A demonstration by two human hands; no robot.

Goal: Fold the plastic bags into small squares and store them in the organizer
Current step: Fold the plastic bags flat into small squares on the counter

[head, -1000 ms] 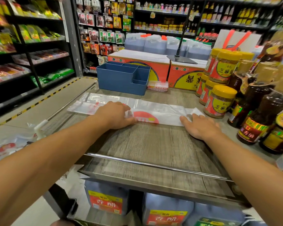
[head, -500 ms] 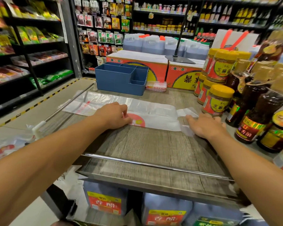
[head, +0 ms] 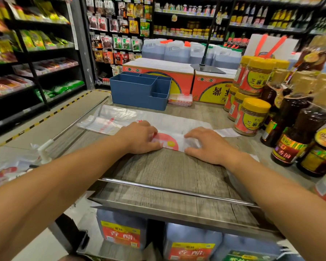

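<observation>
- folding is under way: the plastic bag (head: 177, 127) lies flattened as a long strip across the wooden table (head: 167, 170), its left end trailing off toward the far left.
- the left hand (head: 139, 137) presses the strip with curled fingers, gripping nothing that i can see.
- the right hand (head: 207, 146) has its fingers bent down on the bag's right part; whether it pinches it i cannot tell.
- next move likely calls for bringing one end over while the other hand pins the crease.
- the blue organizer (head: 139, 91) waits at the far edge, no folded squares visible in it.

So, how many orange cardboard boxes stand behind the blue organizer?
2. One orange box directly behind the blue organizer, the other beside it on the right, partly behind the jars. More may be hidden.
</observation>
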